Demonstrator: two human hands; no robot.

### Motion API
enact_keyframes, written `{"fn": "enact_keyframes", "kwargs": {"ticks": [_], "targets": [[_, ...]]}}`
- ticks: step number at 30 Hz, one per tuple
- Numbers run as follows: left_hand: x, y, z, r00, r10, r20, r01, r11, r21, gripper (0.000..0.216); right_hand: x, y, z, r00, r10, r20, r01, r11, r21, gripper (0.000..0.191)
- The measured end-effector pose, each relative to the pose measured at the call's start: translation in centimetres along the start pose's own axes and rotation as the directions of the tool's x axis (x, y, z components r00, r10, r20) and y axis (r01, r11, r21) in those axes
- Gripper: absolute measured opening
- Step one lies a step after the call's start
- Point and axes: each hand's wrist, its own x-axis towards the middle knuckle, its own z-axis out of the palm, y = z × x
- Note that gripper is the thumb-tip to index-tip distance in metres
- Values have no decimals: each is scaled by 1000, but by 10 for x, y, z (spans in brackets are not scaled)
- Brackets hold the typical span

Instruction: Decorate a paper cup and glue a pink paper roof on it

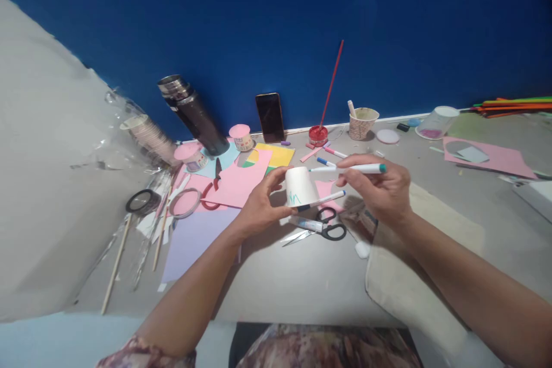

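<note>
My left hand (pixel 267 198) grips a white paper cup (pixel 301 185), held upside down above the table. Green zigzag strokes show on the cup's side near its rim. Between the fingers and thumb of my right hand (pixel 382 187) is a white marker (pixel 357 169) with a green end, its tip at the cup's upper side. Just below the cup lie black-handled scissors (pixel 333 232), a small glue tube (pixel 307 223) and a blue-ended marker (pixel 332 198).
Pink paper (pixel 245 175), lilac paper (pixel 194 238) and a dark flask (pixel 198 118) are on the left. A phone (pixel 269 117) leans on the blue wall. A red pot (pixel 318 136) holds a thin red stick. Beige cloth (pixel 422 253) lies under my right forearm.
</note>
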Motion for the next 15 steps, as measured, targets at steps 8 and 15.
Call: {"fn": "enact_keyframes", "kwargs": {"ticks": [8,15], "targets": [[1,-2,0,998,-30,-57,21,989,-145,80,-2,-14,-1,991,41,124,-50,996,75,14],[-1,2,4,998,-34,-61,26,991,-132,78,-3,-16,3,988,32,151,-36,999,27,9]]}}
